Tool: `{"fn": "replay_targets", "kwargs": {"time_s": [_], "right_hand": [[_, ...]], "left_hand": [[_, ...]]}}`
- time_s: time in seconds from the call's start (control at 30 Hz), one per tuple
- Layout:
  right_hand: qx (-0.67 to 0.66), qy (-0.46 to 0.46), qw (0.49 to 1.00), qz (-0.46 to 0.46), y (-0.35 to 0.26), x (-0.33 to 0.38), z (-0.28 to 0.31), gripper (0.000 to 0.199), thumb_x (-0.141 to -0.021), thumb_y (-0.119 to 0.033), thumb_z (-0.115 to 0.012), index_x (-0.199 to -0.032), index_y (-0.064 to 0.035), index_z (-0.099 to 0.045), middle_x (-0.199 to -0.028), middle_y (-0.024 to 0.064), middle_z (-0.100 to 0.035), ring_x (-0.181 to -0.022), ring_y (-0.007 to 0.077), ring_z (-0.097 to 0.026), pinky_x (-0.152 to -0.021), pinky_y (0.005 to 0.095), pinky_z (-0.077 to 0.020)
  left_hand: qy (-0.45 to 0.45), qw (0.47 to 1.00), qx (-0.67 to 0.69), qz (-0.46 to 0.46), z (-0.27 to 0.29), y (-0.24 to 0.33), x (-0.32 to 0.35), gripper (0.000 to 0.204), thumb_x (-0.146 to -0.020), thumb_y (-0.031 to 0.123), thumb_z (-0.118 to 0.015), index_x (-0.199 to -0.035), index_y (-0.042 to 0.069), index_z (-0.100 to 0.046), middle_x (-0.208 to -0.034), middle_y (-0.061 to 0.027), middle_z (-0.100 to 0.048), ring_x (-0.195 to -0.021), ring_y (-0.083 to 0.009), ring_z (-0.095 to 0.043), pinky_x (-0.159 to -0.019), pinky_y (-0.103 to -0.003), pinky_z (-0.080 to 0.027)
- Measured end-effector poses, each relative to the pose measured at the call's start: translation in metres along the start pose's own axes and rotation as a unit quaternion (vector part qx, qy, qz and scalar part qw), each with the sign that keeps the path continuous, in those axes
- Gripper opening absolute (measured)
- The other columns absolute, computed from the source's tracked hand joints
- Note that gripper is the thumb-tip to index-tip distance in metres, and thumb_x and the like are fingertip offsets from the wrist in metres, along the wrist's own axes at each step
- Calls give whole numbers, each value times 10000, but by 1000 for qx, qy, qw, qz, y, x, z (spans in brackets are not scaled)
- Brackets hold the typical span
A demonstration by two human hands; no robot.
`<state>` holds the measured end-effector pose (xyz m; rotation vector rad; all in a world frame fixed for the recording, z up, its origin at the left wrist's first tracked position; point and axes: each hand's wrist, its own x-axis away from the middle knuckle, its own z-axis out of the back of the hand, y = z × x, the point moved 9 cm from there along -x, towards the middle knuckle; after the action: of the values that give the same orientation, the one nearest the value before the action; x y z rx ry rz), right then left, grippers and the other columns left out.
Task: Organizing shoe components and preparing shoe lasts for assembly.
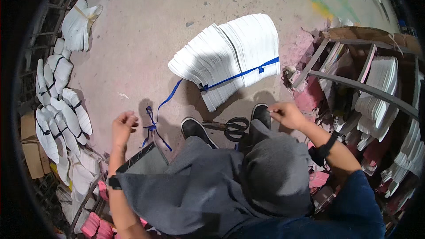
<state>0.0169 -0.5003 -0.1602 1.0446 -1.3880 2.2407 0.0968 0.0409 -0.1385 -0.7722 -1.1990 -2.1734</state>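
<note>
On the floor ahead lies a fanned stack of white insole-shaped sheets (230,53), bound with a blue strap (241,74) knotted in two places. A loose blue tail (168,98) of strap trails left to a knotted tangle (151,127). Left of that tangle my left hand (124,128) hovers, fingers loosely curled and apart, holding nothing. Above my right shoe, my right hand (285,114) has thumb and fingers pinched together; whatever may be between them is too small to name. Black-handled scissors (232,128) lie on the floor between my shoes.
At the right a metal-framed rack (363,86) holds white sheet stacks (378,88), with pink scraps (310,95) around it. Tied white bundles (59,110) line the left side, near a cardboard box (33,150). Another white stack (77,26) stands at far left.
</note>
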Motion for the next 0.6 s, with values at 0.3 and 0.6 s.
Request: {"fn": "replay_targets", "kwargs": {"time_s": [0.3, 0.6], "right_hand": [[333, -280, 851, 294, 46, -46, -183, 287, -833, -120, -498, -1102, -66, -579, -933, 176, -602, -883, 353, -608, -753, 424, -500], [445, -144, 826, 315, 59, -54, -198, 486, -849, -147, -483, -1324, -60, -424, -989, 143, -538, -866, 284, -585, -760, 375, -505]], "left_hand": [[-97, 955, -231, -160, -96, 165, 10, 251, -853, 123, -603, -1073, 2, -609, -818, -43, -628, -746, -115, -581, -672, -249, -464], [-161, 928, -224, -251, -310, 152, -22, 467, -789, 186, -661, -1202, 2, -543, -1141, -197, -589, -1088, -316, -560, -937, -370, -435]]}}
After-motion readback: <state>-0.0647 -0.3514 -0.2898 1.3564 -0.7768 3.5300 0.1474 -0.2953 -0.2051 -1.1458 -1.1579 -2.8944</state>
